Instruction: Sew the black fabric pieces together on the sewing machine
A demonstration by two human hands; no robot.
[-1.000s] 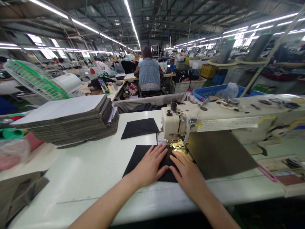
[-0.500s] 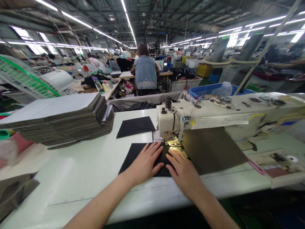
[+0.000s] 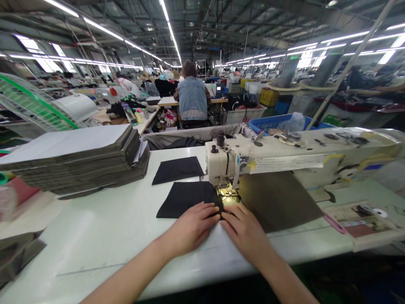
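Note:
A black fabric piece lies flat on the pale sewing table, its right corner beside the lit presser foot of a sewing machine. My left hand is closed on its near right edge, fingers bent and close together. Just to the right, my right hand grips the same edge near the needle area, its fingertips almost meeting the left ones. The fingertips hide that corner of the fabric. Behind it lies a second black fabric piece, untouched by either hand.
A thick stack of grey-brown panels stands at the left. Under the machine arm lies a dark olive sheet. A tray of small parts sits at the right. Beyond the table are a blue basket and a seated person.
The near black piece has moved forward and turned slightly. My left hand has slid back from lying flat on top to its near edge, fingers now bent. My right hand has shifted slightly nearer me.

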